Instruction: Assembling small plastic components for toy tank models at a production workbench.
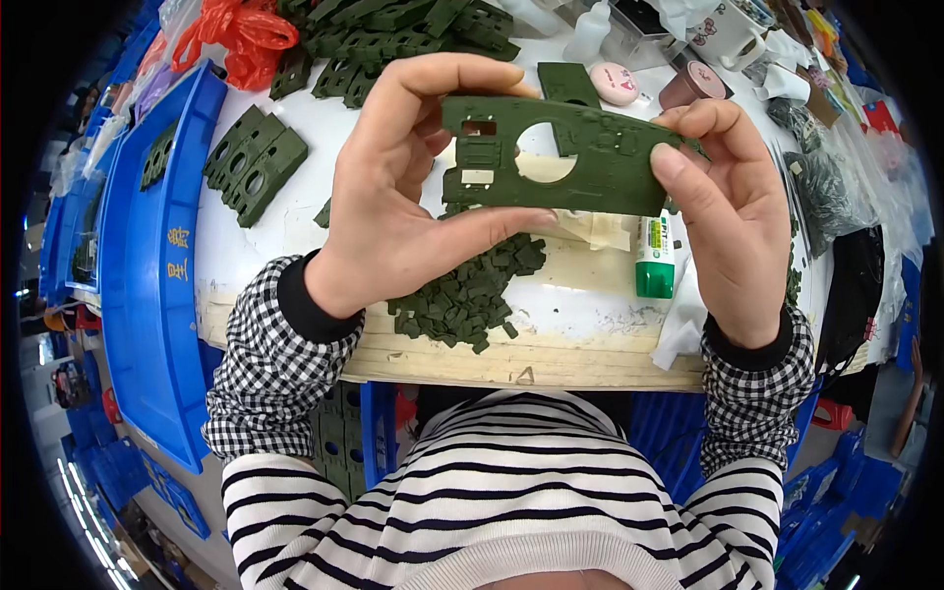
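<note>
A dark green plastic tank-model hull top (615, 172) is held up above the table, with a large round hole and small rectangular openings near its left end. My left hand (369, 197) grips its left part, fingers along the top edge and thumb under the bottom edge. At the right end, my right hand (733, 211) pinches it between thumb and fingers. Below lies a heap of small flat green plastic pieces (467, 295), partly hidden by my left thumb. A green-and-white glue stick (656, 258) stands near my right hand. Behind the hull top is a flat green part (567, 84).
More green hull parts (258, 162) lie at the left, with a large stack (403, 39) at the back. A long blue tray (138, 324) flanks the table's left side. At the back are a red plastic bag (236, 41), a pink round container (615, 85) and a mug (726, 39).
</note>
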A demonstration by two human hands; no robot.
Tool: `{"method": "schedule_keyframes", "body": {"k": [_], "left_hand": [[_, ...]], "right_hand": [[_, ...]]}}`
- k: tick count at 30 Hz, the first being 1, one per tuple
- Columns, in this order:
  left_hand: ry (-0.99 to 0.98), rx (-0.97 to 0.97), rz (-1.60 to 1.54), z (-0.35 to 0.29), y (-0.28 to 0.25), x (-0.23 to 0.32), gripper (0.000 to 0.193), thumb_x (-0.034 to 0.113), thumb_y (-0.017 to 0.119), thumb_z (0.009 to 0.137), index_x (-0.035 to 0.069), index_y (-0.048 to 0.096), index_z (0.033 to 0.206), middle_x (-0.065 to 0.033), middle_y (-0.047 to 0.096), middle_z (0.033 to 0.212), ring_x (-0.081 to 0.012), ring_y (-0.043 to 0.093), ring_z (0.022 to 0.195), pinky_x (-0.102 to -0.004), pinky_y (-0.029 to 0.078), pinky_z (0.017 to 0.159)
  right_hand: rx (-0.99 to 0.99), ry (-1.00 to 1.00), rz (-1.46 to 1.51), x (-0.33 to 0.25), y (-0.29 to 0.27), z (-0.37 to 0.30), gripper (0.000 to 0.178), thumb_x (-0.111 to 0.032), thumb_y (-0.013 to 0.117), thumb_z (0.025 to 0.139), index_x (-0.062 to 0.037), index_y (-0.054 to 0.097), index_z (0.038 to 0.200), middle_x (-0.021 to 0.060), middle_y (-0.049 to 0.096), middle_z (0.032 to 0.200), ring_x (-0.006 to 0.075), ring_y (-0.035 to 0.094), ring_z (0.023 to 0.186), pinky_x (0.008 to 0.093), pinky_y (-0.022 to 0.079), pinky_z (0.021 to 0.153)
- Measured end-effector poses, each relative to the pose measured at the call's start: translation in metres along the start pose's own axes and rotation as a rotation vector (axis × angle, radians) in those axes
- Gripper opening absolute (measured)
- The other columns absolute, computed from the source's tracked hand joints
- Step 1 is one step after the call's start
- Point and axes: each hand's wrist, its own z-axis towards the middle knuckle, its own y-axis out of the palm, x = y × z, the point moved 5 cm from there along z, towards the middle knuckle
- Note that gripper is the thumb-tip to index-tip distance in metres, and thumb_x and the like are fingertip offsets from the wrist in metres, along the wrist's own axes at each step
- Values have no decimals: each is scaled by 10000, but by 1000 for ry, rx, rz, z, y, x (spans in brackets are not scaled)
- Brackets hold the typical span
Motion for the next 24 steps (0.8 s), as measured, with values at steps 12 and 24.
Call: {"method": "schedule_keyframes", "body": {"k": [12, 24], "left_hand": [[-198, 435, -184, -3, -15, -5, 688, -42, 815, 744, 9, 387, 1280, -172, 569, 1244, -197, 625, 1078, -333, 557, 917], [-164, 329, -231, -8, -11, -16, 707, -28, 841, 722, 21, 407, 1278, -163, 568, 1268, -163, 619, 1026, -293, 550, 875]], "right_hand": [[-456, -72, -697, 3, 52, -24, 102, -18, 748, 814, -32, 649, 836, 41, 632, 786, 125, 602, 629, 249, 449, 510], [-675, -9, -924, 43, 78, -46, 111, -78, 686, 817, -29, 626, 897, 104, 582, 861, 318, 626, 774, 409, 511, 661]]}}
